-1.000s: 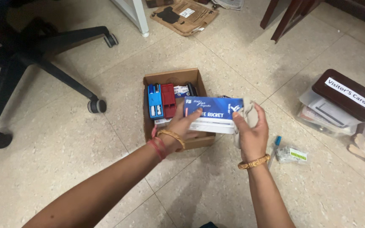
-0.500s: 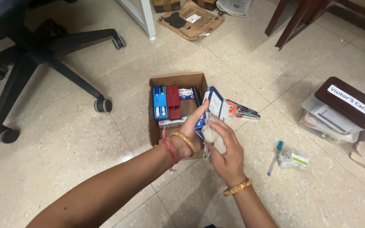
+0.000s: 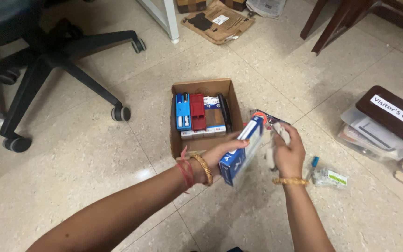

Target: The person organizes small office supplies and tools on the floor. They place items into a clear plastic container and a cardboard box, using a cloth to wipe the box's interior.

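Left hand [image 3: 220, 156], arm extended from lower left, fingers curled in a grip. Right hand [image 3: 288, 151] raised beside it, fingers closed, back toward camera.

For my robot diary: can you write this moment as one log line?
left hand: holds blue box | right hand: holds grey cloth | cardboard box: on floor

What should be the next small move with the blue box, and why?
Probably wipe its upturned long side: the left hand holds the blue and white rectangular cardboard box tilted on edge, while the right hand grips a grey cloth just beside it.
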